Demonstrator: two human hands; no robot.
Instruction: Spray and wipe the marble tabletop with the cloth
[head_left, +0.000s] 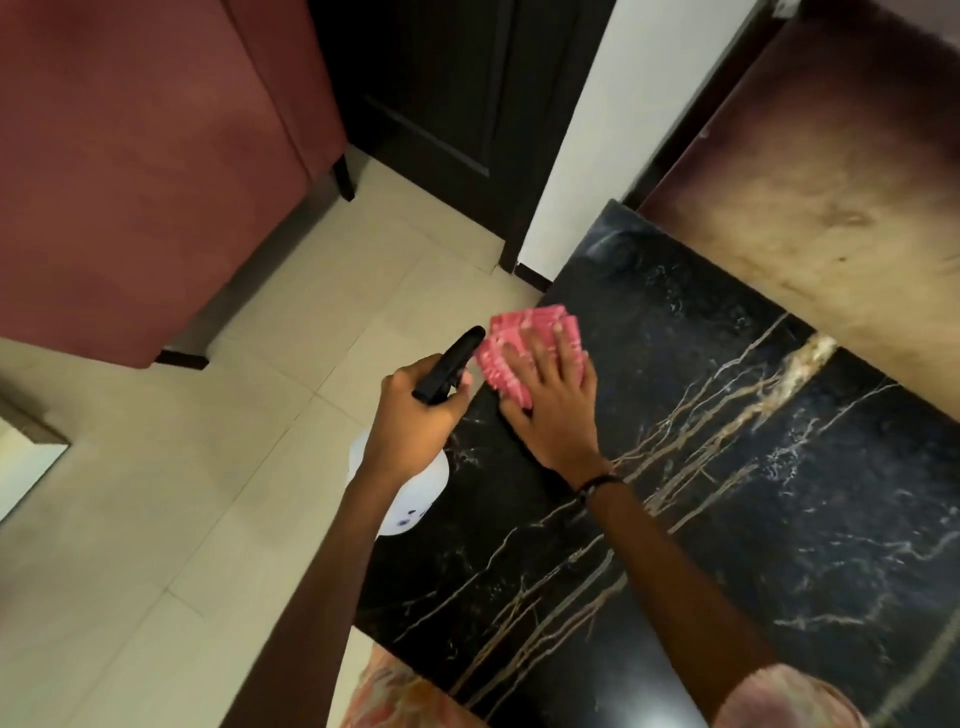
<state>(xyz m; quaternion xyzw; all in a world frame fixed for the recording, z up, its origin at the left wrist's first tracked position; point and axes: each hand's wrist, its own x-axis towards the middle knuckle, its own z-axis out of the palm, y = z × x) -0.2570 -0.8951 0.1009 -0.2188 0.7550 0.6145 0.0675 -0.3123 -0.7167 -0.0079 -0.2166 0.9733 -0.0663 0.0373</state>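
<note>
Spray bottle (415, 493): white, black head, contents unseen, gripped by left hand (415, 410). Red cloth (524, 358): pressed flat-fingered by right hand (556, 410) on marble tabletop (727, 493)

maroon sofa (140, 171) sits far left on pale floor tiles (156, 519), dark door (457, 93) behind it, white wall strip (587, 130) beside that.

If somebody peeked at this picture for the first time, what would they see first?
Probably the bright pink cloth near the far left corner of the black marble tabletop, with the right hand pressing flat on it. Next, the left hand just beside it, gripping a white spray bottle with a black trigger head, held at the table's left edge over the pale tiled floor.
</note>
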